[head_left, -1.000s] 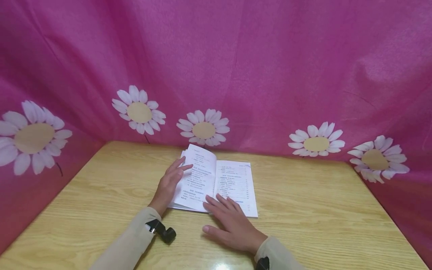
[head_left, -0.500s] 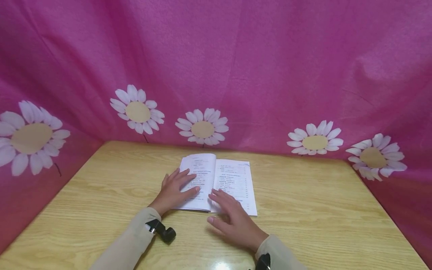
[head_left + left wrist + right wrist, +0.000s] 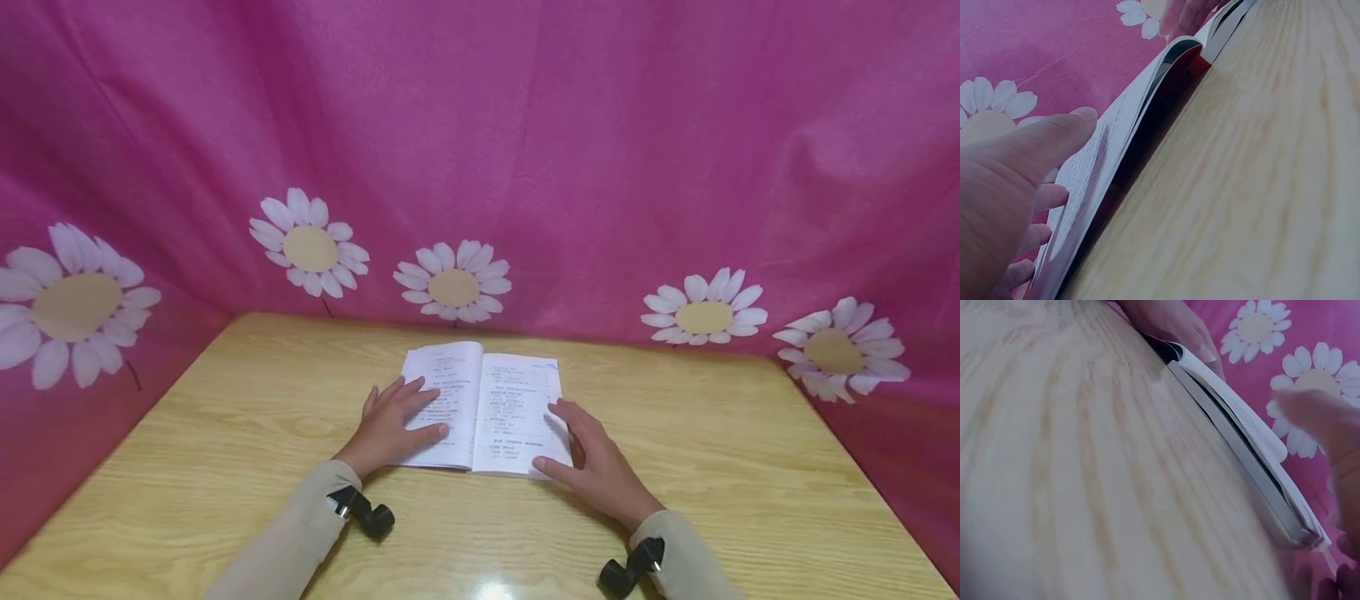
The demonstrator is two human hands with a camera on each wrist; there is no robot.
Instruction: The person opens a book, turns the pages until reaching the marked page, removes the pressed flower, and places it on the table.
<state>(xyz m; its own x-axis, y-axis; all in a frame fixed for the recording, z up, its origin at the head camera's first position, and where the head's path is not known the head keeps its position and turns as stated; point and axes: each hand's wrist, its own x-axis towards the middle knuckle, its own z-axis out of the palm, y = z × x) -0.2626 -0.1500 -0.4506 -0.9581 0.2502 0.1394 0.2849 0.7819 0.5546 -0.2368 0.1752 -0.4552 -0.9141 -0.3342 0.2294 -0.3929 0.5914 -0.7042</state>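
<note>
An open book (image 3: 517,417) with printed white pages lies on the wooden table. My left hand (image 3: 386,433) rests on its left page, fingers spread and thumb pointing toward the spine. The left wrist view shows the left thumb (image 3: 1054,144) over the page, with a dark red cover under the pages. My right hand (image 3: 603,475) is at the book's right edge, fingers loosely bent and thumb near the lower right corner. In the right wrist view the right thumb (image 3: 1316,419) stands above the pages, and a page corner (image 3: 1272,447) lifts slightly from the stack below.
The wooden table (image 3: 712,450) stretches out on all sides of the book. A pink curtain (image 3: 570,167) with white daisies hangs behind and beside it. Black cameras, such as the left one (image 3: 367,512), sit on both sleeves.
The left page has settled flatter, the left hand now lying on it. My right hand has moved from the spine's lower end to the right edge. The right page's print looks different.
</note>
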